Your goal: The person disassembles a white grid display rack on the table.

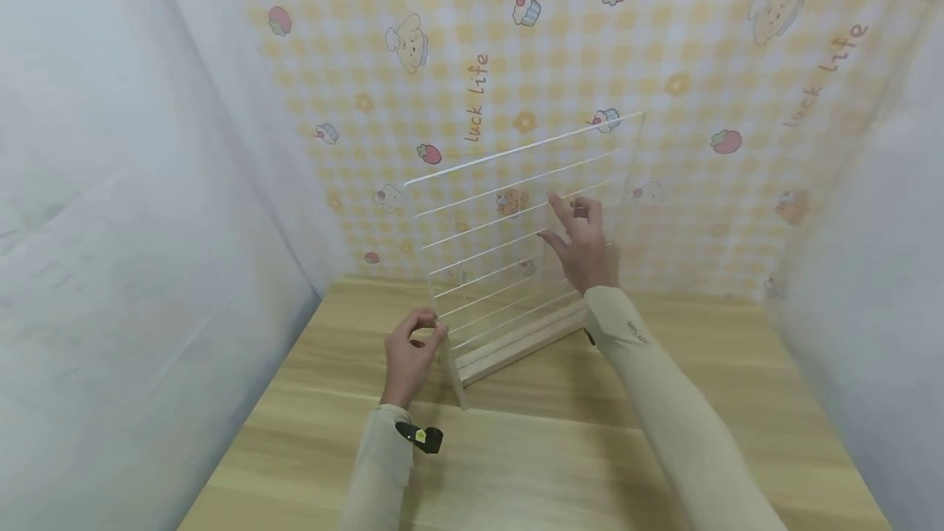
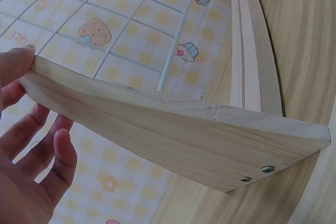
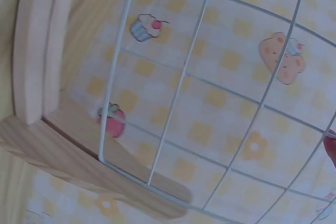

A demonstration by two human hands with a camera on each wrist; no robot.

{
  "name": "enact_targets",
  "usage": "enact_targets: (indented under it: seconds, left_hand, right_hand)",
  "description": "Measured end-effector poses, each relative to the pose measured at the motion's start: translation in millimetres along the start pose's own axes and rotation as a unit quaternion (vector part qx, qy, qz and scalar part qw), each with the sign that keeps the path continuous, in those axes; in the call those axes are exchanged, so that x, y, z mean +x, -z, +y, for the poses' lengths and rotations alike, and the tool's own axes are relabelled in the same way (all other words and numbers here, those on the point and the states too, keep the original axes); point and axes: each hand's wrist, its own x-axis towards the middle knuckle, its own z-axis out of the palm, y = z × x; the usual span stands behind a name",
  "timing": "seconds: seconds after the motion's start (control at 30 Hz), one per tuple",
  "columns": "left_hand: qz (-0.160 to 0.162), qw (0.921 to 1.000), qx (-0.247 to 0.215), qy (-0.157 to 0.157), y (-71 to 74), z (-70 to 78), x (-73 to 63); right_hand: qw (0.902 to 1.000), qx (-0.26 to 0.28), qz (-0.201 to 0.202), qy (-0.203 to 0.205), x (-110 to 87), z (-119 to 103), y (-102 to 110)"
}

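Note:
A white wire grid panel (image 1: 516,151) stands tilted above a low wooden base whose pale rails (image 1: 519,344) run between two end boards. My left hand (image 1: 409,355) pinches the upper tip of the near-left end board (image 2: 173,135) between thumb and finger, its other fingers loosely bent below. Two metal bolt heads (image 2: 268,169) show low on that board. At the panel's right half, my right hand (image 1: 585,248) holds the wires with thumb and index finger; one red-tinged fingertip (image 3: 332,148) shows at a wire crossing. The panel's lower corner lies along the other end board (image 3: 173,187).
Everything stands on a wood-grain tabletop (image 1: 516,465). Behind it hangs a yellow checked cloth (image 1: 553,64) with cartoon prints. White sheets close off the left side (image 1: 147,228) and right side (image 1: 855,269). A black strap device (image 1: 420,437) sits on my left wrist.

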Motion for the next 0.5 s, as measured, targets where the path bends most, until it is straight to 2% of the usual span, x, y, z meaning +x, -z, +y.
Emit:
enact_targets:
  seconds: [0.23, 0.33, 0.5]
  left_hand:
    - [0.001, 1.0, -0.005, -0.003, -0.1, -3.9, -1.5]
    - [0.005, 1.0, 0.0, -0.005, -0.4, -4.0, -3.0]
    - [0.001, 1.0, -0.006, -0.001, -1.9, -4.4, -4.6]
  right_hand:
    - [0.9959, -0.051, 0.026, 0.069, 23.1, -13.2, 6.8]
    - [0.9928, -0.053, 0.032, 0.102, 37.6, -23.0, 11.5]
    - [0.988, -0.063, 0.059, 0.128, 67.4, -40.1, 29.4]
